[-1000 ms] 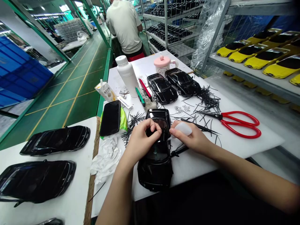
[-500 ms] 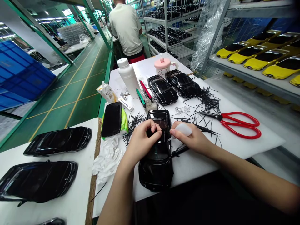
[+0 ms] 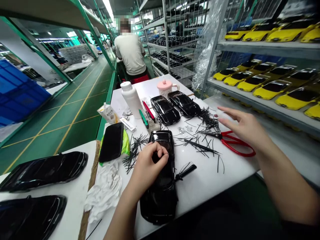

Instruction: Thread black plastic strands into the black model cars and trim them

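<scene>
— Head view, lower centre?
— Left hand [image 3: 147, 165] curled on black model car [image 3: 161, 173], fingertips pinching at its roof; long axis running away toward frame top.
— Upper right?
— Right hand [image 3: 243, 126] open, fingers spread, empty, above red scissors [image 3: 233, 145]; well apart from the car, left hand nearer.
— Containers?
— White bottle [image 3: 130, 99], capped; pink cup [image 3: 165, 87], lidded; contents hidden.
</scene>
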The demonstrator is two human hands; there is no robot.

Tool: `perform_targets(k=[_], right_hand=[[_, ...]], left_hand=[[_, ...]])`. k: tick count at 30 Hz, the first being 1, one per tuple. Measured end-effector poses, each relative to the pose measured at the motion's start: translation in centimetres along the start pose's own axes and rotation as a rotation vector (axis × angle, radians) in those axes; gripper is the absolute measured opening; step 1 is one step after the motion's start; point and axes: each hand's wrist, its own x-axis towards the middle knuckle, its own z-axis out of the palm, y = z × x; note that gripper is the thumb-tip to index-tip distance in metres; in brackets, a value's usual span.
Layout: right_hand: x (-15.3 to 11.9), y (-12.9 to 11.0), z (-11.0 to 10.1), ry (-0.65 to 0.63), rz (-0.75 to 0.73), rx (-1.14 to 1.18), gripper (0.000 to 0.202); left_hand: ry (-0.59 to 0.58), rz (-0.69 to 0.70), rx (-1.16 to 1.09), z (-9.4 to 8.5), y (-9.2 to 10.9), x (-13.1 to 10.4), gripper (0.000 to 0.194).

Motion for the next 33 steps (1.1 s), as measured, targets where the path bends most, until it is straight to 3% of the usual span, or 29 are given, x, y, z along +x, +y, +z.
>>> perform_targets(k=[6,11,14,19,21,23,26,31,33], right_hand=[[2.8,5.3,-0.1,-0.047,0.111,-0.311,0.034],[2.6,6.6,-0.7,-0.009,0.125,-0.372,0.035],[0.7,5.1,-1.2,-0.021,0.090,-0.380,0.038],[-3.1,1.0,2.0,-0.416,-0.140,-0.225,0.019],[-3.8,-0.1,3.2,-0.500,-0.213,-0.177,0.010],[-3.8,-0.8,3.6,-0.511,-0.241,-0.146,0.010],[-3.3,-1.8,2.8,-0.495,-0.226,-0.089,0.025],[-4.0,-5.0,3.1,-0.451,0.010,0.432,0.041],[-4.6,-6.2,4.2,-0.435,-0.015,0.496,0.037]], left_hand=[[-0.052,0.092,0.008,0.8,-0.1,-0.2,0.026],[-0.042,0.105,0.027,1.1,-0.3,-0.3,0.025],[-0.035,0.095,0.038,1.1,-0.2,-0.4,0.026],[-0.013,0.074,0.049,1.2,0.1,-0.5,0.027],[-0.002,0.058,0.047,1.3,0.1,-0.6,0.028],[0.000,0.046,0.041,1.3,0.1,-0.6,0.028],[-0.012,0.039,0.032,1.3,0.1,-0.7,0.028],[-0.014,0.040,0.034,1.3,0.1,-0.7,0.028],[-0.013,0.044,0.034,1.3,0.2,-0.7,0.028]])
